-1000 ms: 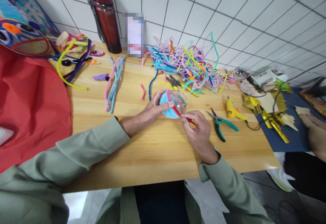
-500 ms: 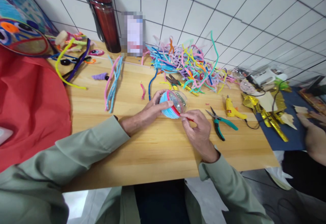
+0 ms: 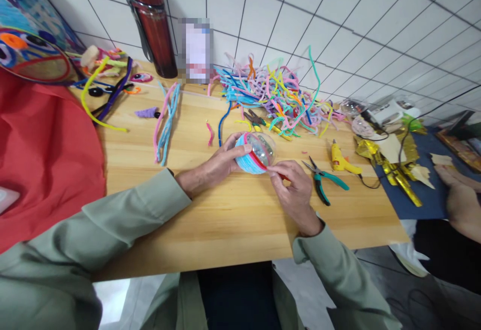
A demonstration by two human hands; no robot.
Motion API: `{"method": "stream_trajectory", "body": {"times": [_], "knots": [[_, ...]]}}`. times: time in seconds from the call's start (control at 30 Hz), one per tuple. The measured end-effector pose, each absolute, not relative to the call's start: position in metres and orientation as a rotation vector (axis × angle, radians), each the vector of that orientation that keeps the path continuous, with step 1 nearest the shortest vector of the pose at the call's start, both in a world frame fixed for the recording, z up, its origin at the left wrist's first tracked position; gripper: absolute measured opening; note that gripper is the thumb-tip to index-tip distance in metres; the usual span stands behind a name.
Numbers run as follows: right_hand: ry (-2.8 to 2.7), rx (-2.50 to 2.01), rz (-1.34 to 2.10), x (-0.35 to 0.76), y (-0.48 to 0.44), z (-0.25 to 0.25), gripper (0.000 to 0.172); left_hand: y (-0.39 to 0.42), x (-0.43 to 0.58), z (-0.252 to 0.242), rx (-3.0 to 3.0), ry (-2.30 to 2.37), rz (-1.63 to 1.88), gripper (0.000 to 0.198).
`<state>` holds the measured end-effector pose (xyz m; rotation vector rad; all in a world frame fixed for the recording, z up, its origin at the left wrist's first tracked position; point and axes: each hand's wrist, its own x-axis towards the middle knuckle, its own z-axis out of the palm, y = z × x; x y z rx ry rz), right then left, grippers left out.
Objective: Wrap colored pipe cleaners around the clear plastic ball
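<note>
My left hand (image 3: 227,157) is closed around a clear plastic ball (image 3: 268,148) whose lower left half is wrapped in light blue pipe cleaner with a pink band. Along the rim of the wrapping runs a red pipe cleaner (image 3: 258,160). Its loose end is pinched between the thumb and fingers of my right hand (image 3: 292,185), close to the ball's lower right side. Teal-handled long-nose pliers (image 3: 323,177) lie open just right of that hand. Behind the ball rests a second pair of pliers with yellow handles (image 3: 259,119).
Many coloured pipe cleaners (image 3: 270,89) are heaped against the tiled wall. A yellow glue gun (image 3: 341,159) and gold foil (image 3: 404,182) lie to the right, near another person's hand (image 3: 456,182). At left are a red cloth (image 3: 48,159), a dark red thermos (image 3: 156,29) and a pink-and-blue bundle (image 3: 167,124).
My left thumb has shifted slightly left along the ball, uncovering more of the red strip. Both hands keep their grips, and the view has shifted slightly.
</note>
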<state>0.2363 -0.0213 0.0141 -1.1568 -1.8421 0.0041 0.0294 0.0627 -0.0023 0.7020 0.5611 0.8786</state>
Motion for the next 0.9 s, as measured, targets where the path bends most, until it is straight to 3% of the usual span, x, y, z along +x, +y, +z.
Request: {"method": "stream_trajectory", "body": {"times": [0.17, 0.63, 0.9], "knots": [[-1.86, -1.142, -0.045, 0.2369, -0.0209, 0.0136, 0.019, 0.0636, 0.0276, -0.0005, 0.659, 0.525, 0.849, 0.06], [-1.962, -1.094, -0.268, 0.2414, -0.0232, 0.0146, 0.034, 0.0649, 0.0283, 0.0006, 0.689, 0.507, 0.78, 0.061], [-1.97, -1.091, -0.321, 0.2427, -0.0274, 0.0157, 0.027, 0.0599, 0.0307, 0.0028, 0.656, 0.562, 0.805, 0.062]]}}
